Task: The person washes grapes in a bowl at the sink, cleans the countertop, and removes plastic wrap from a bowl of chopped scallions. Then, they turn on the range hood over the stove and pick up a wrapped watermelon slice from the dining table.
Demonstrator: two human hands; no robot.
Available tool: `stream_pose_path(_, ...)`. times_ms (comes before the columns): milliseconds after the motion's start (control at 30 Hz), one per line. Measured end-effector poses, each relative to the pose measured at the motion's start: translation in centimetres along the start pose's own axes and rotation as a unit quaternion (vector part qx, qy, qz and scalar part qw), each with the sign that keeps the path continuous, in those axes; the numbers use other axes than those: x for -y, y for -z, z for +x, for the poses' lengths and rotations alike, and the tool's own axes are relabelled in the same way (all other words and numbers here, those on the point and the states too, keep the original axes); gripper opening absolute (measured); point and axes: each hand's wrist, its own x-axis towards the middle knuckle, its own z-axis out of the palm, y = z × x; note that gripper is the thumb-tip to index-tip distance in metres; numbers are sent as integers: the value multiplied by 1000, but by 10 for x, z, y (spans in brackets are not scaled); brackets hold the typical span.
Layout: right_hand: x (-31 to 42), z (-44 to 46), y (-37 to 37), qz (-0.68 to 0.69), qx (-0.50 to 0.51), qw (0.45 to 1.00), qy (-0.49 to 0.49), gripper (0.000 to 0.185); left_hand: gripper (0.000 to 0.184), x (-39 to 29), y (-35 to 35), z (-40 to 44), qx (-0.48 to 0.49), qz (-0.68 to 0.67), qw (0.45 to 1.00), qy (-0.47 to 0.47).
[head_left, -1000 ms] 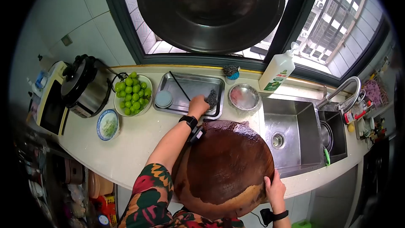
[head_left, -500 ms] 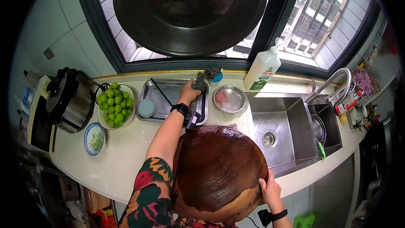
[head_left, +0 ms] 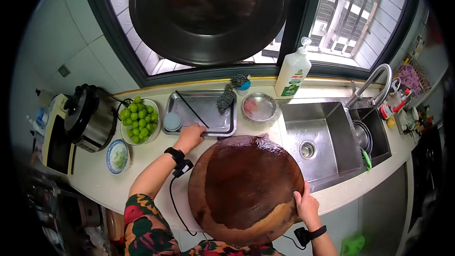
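Observation:
A large round wooden board (head_left: 251, 185), dark and wet in the middle with a paler rim, lies in front of me over the counter's edge. My right hand (head_left: 307, 206) grips its right edge, thumb on top and fingers hidden below. My left hand (head_left: 191, 137) is at the front rim of a metal tray (head_left: 215, 121), fingers bent over the rim. Inside the tray are a thin black stick (head_left: 191, 109), a round pale blue lid-like piece (head_left: 172, 121) and a grey scouring pad (head_left: 226, 99) by the right side.
Green grapes (head_left: 139, 121) fill a bowl at left, near a patterned bowl (head_left: 118, 156) and an electric cooker (head_left: 92, 118). A metal bowl (head_left: 259, 107), pump bottle (head_left: 294, 73) and sink (head_left: 315, 137) are at right. A big dark pan (head_left: 208, 19) stands at the window.
My left hand has left the scouring pad and come down and left to the tray's front rim. My right hand keeps its grip on the board. The view has shifted slightly.

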Motion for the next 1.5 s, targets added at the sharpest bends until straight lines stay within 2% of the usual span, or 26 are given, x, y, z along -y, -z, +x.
stream_pose_path(33,0,-1,0,-3,-4,1000,1,57,20,3,-1,-2,-42,3,998,-55)
stream_pose_path(133,0,-1,-1,-10,-7,1000,-1,57,16,0,-6,2,-103,-7,993,-52)
stream_pose_path(267,2,-1,-3,-5,-15,1000,-20,54,15,7,-14,7,-94,0,994,-54)
stream_pose_path(433,1,1,-5,-9,-28,999,-23,52,16,11,-14,6,-96,-58,993,-22)
stream_pose_path(500,2,1,-4,-7,-36,999,-24,51,19,18,-4,3,-168,-148,970,92)
stream_pose_path(567,4,0,-2,1,-23,1000,-22,51,26,35,-1,5,-265,35,954,139)
stream_pose_path(667,5,0,-1,16,-26,999,-19,52,53,71,-18,12,-221,141,949,173)
stream_pose_path(700,8,-1,3,-2,-13,999,-32,52,56,72,-14,16,-169,102,957,213)
stream_pose_path(767,9,-1,4,-10,1,999,-46,53,58,71,0,23,-111,77,967,215)
stream_pose_path(800,10,-1,6,-6,13,999,-50,54,57,65,7,24,-128,47,969,206)
stream_pose_path(833,9,-2,6,-6,12,998,-60,54,59,57,13,26,-107,53,968,220)
stream_pose_path(1000,6,-1,5,27,17,999,-35,51,67,42,30,32,-20,37,965,260)
stream_pose_path(1100,4,1,6,24,28,999,-25,53,74,20,56,25,-24,-82,959,270)
stream_pose_path(1133,4,2,5,27,32,999,-20,53,74,19,61,20,-24,-77,958,275)
stream_pose_path(1267,-5,5,5,56,43,997,22,57,71,-4,91,1,-80,-159,969,171)
stream_pose_path(1300,-8,6,6,71,52,996,35,57,68,8,84,-5,-91,-232,958,140)
stream_pose_path(1367,-15,10,9,109,85,989,61,58,62,-33,118,-36,5,-357,919,169)
stream_pose_path(1467,-36,21,-1,201,122,961,143,62,56,-104,143,-90,-9,-454,872,181)
stream_pose_path(1500,-43,25,2,184,165,955,166,62,54,-129,147,-106,-11,-482,855,191)
